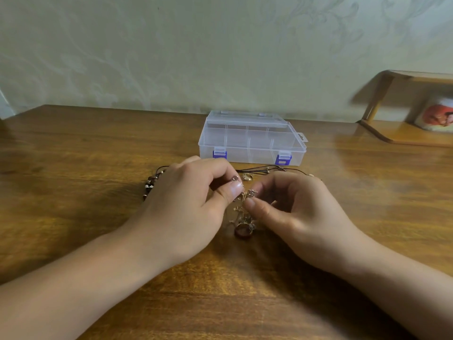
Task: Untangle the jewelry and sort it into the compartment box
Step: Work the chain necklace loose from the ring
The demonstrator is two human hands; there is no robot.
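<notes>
Right, both hands are in on the knot: the left hand [188, 200] and right hand [291, 204] each pinch the gold chain tangle [242, 207] between thumb and curled fingers, holding it just above the table [73, 168], a ring [243, 230] lying under it. Dark cords [264, 169] and beads [149, 185] lie loose nearby. Beyond them the compartment box [252, 141] sits closed, blue latches down, nothing sorted yet. Risk here, I'd say: pull too hard and the knot tightens or a fine link snaps. No readable writing or brand anywhere
</notes>
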